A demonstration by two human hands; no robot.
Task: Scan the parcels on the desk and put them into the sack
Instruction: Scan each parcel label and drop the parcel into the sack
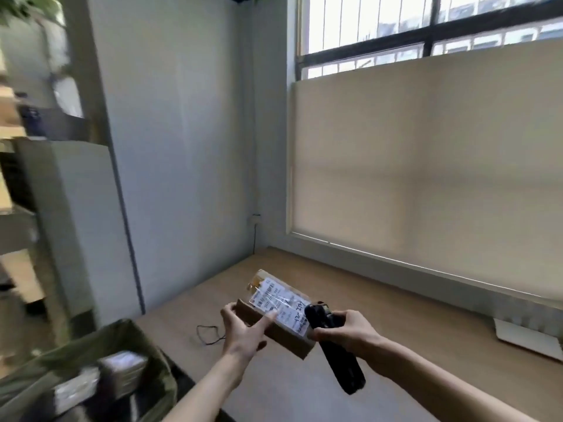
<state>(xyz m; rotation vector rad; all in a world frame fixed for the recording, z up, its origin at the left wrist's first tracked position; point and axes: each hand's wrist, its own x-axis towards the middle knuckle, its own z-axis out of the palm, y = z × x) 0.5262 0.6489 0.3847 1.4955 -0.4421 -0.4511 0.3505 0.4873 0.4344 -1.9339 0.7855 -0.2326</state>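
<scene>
A brown cardboard parcel (pixel 275 312) with a white shipping label under clear tape is held above the wooden desk (pixel 380 345). My left hand (pixel 243 330) grips its near left end, thumb on the label. My right hand (pixel 341 330) grips a black handheld scanner (pixel 335 348), whose head sits right at the parcel's right end over the label. The olive-green sack (pixel 100 354) stands open at the lower left beside the desk, with several wrapped parcels inside.
A thin black cord loop (pixel 208 335) lies on the desk near its left edge. A white flat stand (pixel 527 338) rests at the desk's right, under the blind-covered window. Blurred shelving fills the left side.
</scene>
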